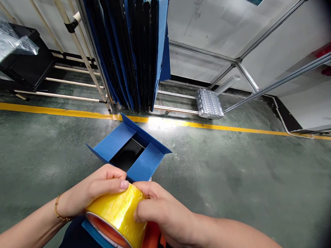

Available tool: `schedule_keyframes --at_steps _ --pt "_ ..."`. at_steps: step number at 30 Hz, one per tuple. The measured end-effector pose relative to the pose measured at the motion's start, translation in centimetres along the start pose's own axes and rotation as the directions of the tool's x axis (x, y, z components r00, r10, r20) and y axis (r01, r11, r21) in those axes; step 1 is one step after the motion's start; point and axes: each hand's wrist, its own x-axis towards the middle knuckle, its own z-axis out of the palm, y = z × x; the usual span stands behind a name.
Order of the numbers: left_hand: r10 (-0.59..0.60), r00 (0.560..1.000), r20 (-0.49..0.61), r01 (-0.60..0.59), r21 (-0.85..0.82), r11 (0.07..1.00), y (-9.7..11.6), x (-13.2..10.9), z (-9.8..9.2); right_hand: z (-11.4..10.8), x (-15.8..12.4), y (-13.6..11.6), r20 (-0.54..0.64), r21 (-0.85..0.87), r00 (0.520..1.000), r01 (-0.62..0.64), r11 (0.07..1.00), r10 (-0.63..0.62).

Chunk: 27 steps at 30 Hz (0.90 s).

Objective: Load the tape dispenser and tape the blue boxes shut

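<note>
A wide roll of yellow packing tape (pixel 121 208) is close to my body at the bottom. It sits on an orange and blue tape dispenser (pixel 150 238), mostly hidden below the roll and my hand. My left hand (pixel 106 184) is closed at the roll's upper left, its thumb pressed along the tape. On the other side, my right hand (pixel 157 211) has its fingers bent against the tape's right edge. Just beyond both hands, a blue carton (pixel 146 162) stands on the floor with its flaps spread and a dark interior showing.
Flat blue and black sheets (pixel 133 52) stand upright in a rack ahead. Clear plastic trays (pixel 209 103) lie at the metal frame (pixel 245 76). A black bin (pixel 25 67) with plastic film is at left. A yellow line (pixel 230 128) crosses the green floor.
</note>
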Motion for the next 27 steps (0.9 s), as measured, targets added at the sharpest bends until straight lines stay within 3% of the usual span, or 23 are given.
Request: schedule_keyframes --at_steps 12,27 --pt "-0.019 0.999 -0.028 0.019 -0.002 1.0 0.04 0.24 0.16 0.02 -0.02 -0.16 0.014 -0.076 1.0 -0.012 0.997 0.013" --pt "-0.008 0.998 -0.066 0.007 -0.008 1.0 -0.21 0.17 0.31 -0.37 0.34 0.02 0.043 -0.008 0.999 -0.018 1.0 0.019"
